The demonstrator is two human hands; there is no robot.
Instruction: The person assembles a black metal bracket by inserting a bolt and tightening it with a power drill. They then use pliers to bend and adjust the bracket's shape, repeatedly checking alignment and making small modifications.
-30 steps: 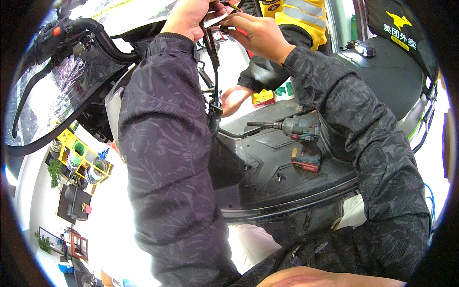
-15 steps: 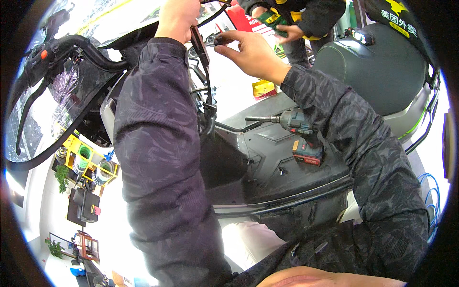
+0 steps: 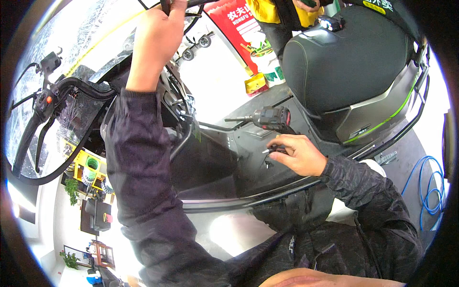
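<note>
My left hand (image 3: 158, 43) is raised at the top, its fingers closed round a black bar (image 3: 165, 5) that runs out of the picture. Over the black footboard (image 3: 215, 177) of a scooter, my right hand (image 3: 301, 154) pinches a small dark bolt (image 3: 277, 149) with a pale tip; the fingers partly cover it. A loose bolt (image 3: 267, 166) lies on the footboard just below those fingertips. Beyond the right hand lies a cordless drill (image 3: 270, 117), its long bit pointing left and its lower part hidden behind the hand.
The handlebar (image 3: 76, 85) with its brake lever stands at the left, the dark seat (image 3: 349, 67) at the upper right. A lamp (image 3: 330, 22) shines on the seat. Another person (image 3: 282, 28) stands beyond. A yellow box (image 3: 256, 84) and blue hose (image 3: 425, 193) lie on the floor.
My right hand has come down from the black bar to the footboard, near the loose bolt. My left hand has shifted left with the bar, now mostly out of view.
</note>
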